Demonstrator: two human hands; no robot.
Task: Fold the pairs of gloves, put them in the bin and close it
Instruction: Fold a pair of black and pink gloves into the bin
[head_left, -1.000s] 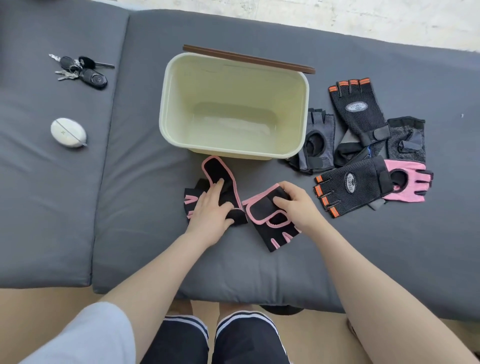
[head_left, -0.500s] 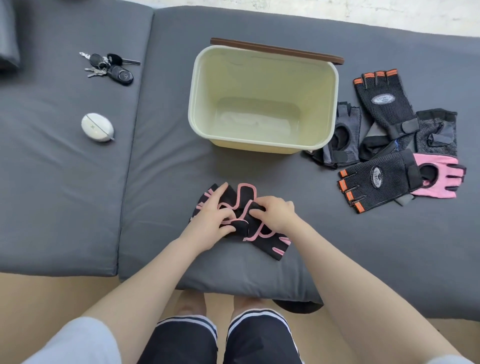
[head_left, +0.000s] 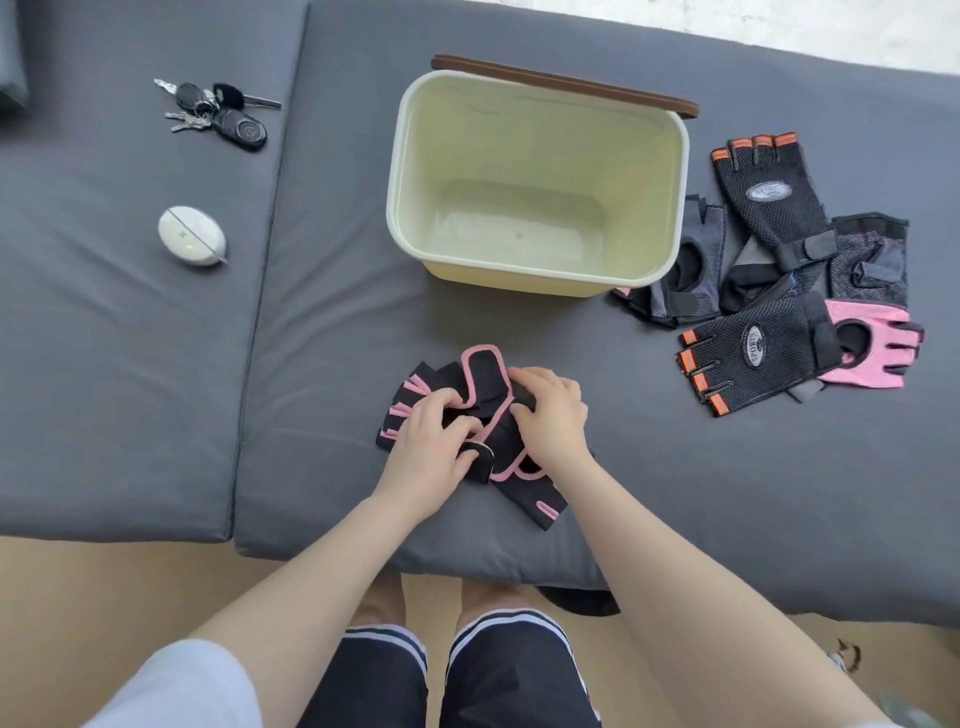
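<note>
A pair of black gloves with pink trim (head_left: 480, 376) lies stacked crosswise on the grey cushion, in front of the bin. My left hand (head_left: 431, 447) grips the left side of the pair with curled fingers. My right hand (head_left: 550, 415) pinches the upper glove on the right. The pale yellow bin (head_left: 410, 171) stands open and holds nothing. Its brown lid (head_left: 566, 83) lies behind its back rim. A heap of other gloves sits right of the bin: a black mesh pair with orange fingertips (head_left: 758, 348), grey ones (head_left: 696, 265), a pink one (head_left: 872, 348).
Keys with a fob (head_left: 223, 114) and a small white oval case (head_left: 192, 236) lie on the left cushion. A seam (head_left: 265, 270) splits the two grey cushions. The cushion's front edge runs just below my hands, with my knees under it.
The two pink-trimmed gloves, apart a second ago, now lie one over the other. Both my hands have come together on them. The view has shifted so the bin sits further right.
</note>
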